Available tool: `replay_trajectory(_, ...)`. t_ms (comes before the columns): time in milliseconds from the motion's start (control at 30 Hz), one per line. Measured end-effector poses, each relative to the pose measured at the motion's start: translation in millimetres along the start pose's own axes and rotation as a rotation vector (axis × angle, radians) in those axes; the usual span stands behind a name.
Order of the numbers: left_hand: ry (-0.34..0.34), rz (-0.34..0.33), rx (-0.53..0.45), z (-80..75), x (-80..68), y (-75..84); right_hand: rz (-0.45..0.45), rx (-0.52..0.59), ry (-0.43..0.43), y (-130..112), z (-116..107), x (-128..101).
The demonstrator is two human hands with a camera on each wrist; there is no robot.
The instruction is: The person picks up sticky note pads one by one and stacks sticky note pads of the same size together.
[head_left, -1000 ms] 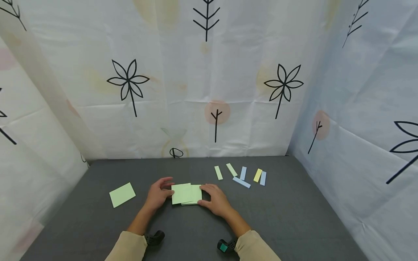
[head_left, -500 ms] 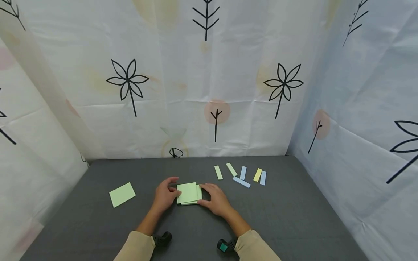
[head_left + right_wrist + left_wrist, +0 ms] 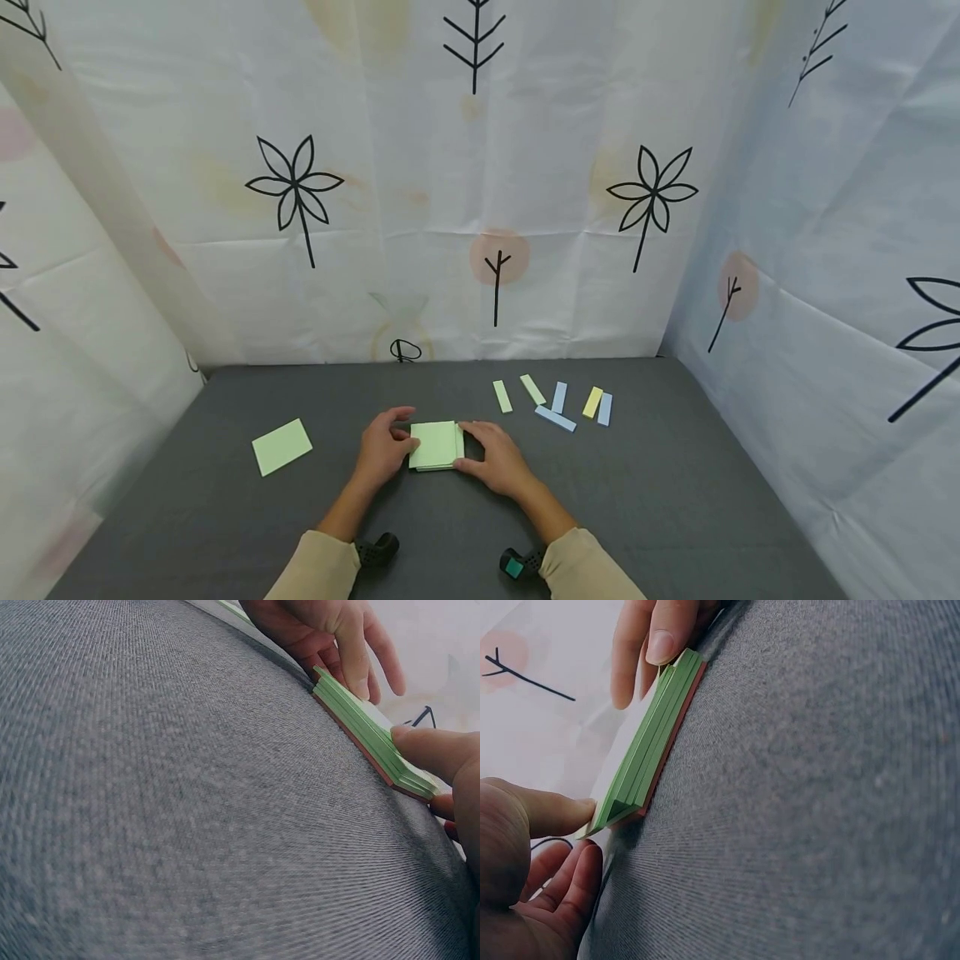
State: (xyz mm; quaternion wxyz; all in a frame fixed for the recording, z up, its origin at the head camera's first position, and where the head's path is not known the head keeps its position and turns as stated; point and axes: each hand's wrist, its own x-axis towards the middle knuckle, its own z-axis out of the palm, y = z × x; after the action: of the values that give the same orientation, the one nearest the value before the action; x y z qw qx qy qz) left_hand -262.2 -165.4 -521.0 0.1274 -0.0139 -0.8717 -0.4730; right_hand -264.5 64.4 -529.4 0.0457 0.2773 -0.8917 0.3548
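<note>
A stack of light green sticky-note pads [image 3: 435,445] lies flat on the grey table [image 3: 637,500], squared up between my two hands. My left hand [image 3: 397,433] touches its left edge with thumb and fingertips. In the left wrist view the left thumb [image 3: 551,814] presses the near corner of the stack [image 3: 652,735]. My right hand [image 3: 471,446] rests against the right edge. In the right wrist view its thumb [image 3: 431,750] bears on the stack's [image 3: 364,727] side, with the left hand's fingers [image 3: 352,652] at the far end. Neither hand lifts the pads.
A single green pad [image 3: 282,447] lies to the left. Behind and to the right lie several narrow strips: green [image 3: 502,397], blue [image 3: 558,397] and yellow [image 3: 592,402]. Printed white cloth walls [image 3: 480,208] close in the table on three sides.
My left hand has pushed the upper pads to the right, so the spread stack now sits narrow and aligned. The right hand has stayed in place.
</note>
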Motion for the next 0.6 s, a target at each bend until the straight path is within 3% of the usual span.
replay_trajectory(367, 0.033, 0.031, 0.022, 5.9, -1.2, 4.0, 0.016, 0.025, -0.014, 2.7, 0.2, -0.3)
replay_trajectory(600, 0.040, 0.009, 0.031, 8.8, -3.6, 8.2, -0.003, 0.031, -0.009, 4.0, -0.5, -0.5)
